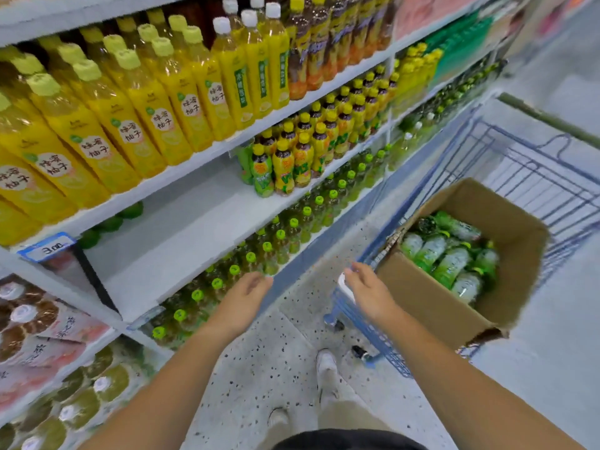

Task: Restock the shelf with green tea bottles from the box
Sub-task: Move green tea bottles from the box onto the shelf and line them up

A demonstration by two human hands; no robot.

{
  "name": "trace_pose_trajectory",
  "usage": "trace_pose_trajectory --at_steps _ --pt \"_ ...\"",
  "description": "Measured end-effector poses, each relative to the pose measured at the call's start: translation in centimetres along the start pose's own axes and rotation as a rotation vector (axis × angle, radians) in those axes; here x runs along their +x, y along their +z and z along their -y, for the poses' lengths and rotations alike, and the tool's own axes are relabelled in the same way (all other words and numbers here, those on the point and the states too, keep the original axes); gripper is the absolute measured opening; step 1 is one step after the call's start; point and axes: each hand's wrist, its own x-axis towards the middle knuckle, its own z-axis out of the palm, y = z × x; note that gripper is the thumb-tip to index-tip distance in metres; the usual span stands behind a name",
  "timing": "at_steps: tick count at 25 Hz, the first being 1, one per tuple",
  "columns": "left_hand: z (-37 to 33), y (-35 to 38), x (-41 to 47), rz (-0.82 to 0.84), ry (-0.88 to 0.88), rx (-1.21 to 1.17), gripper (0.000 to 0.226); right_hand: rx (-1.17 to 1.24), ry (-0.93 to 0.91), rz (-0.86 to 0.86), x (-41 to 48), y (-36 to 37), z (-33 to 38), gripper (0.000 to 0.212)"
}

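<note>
An open cardboard box (431, 297) sits in a blue wire cart on the right, with several green tea bottles (451, 258) lying inside. A wide bare stretch of white shelf (181, 228) lies at mid height, with a few green caps (110, 222) far back on it. My left hand (246, 295) hovers in front of the shelf below it, fingers apart and holding nothing. My right hand (367, 289) floats just left of the box's near corner, also with nothing in it.
Yellow honey-citrus bottles (107, 125) fill the shelf above. Small yellow-capped bottles (292, 157) stand right of the bare stretch. Rows of green-capped bottles (259, 251) line the shelf below. The blue cart (535, 177) blocks the aisle on the right. Speckled floor (276, 358) lies underfoot.
</note>
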Motion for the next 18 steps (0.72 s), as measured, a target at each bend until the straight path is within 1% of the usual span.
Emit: trace_pose_trajectory --at_steps 4,7,11,15,18 --pt "-1.9 3.9 0.0 0.106 0.08 0.068 0.063 0.048 0.047 -0.13 -4.0 -3.8 -3.2 0.065" --pt "-3.9 8.2 0.3 0.174 0.117 0.054 0.059 0.087 0.09 -0.229 -6.1 -7.0 -5.6 0.066" --pt "-7.5 14.5 1.3 0.284 0.117 0.106 0.049 0.131 0.146 -0.343 -6.8 -12.0 -8.6 0.064" --pt "-11.6 21.2 3.3 0.33 0.143 0.136 0.057 0.138 0.192 -0.383 -5.5 -17.8 -12.0 0.062" --pt "-14.5 25.8 5.0 0.36 0.115 0.146 0.048 0.18 0.205 -0.379 -3.2 -21.9 -14.3 0.063"
